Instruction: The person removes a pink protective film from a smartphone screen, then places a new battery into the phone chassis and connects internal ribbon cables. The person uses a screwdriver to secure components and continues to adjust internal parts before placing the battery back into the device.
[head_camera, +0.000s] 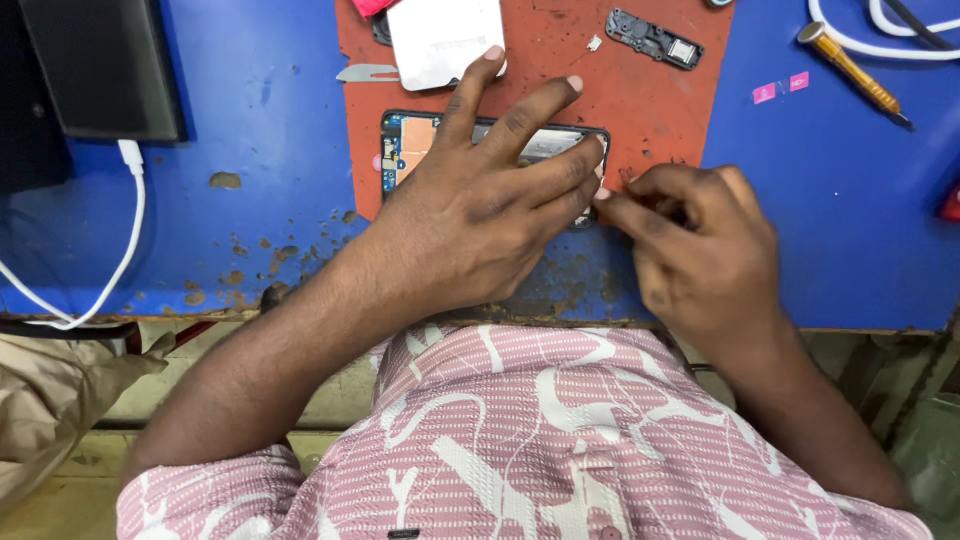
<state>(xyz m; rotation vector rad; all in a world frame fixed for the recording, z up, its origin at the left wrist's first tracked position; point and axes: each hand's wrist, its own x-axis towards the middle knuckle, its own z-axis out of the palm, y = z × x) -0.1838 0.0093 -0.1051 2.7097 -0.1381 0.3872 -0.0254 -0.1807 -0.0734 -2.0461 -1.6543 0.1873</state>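
Blue worktop (250, 90) carries a red mat (650, 100); on it an opened phone (410, 140) lies long axis left-right. Left hand (480, 205) presses flat on it, fingers spread. Right hand (700, 250), fingertips pinched narrow, touches the phone's right end.

The tabletop (250, 110) is blue painted wood, matt, its paint chipped along the near edge. A rough, stained red rubber mat (640, 95) lies at its far edge. The screwdriver (853, 72) has a glossy amber plastic handle.
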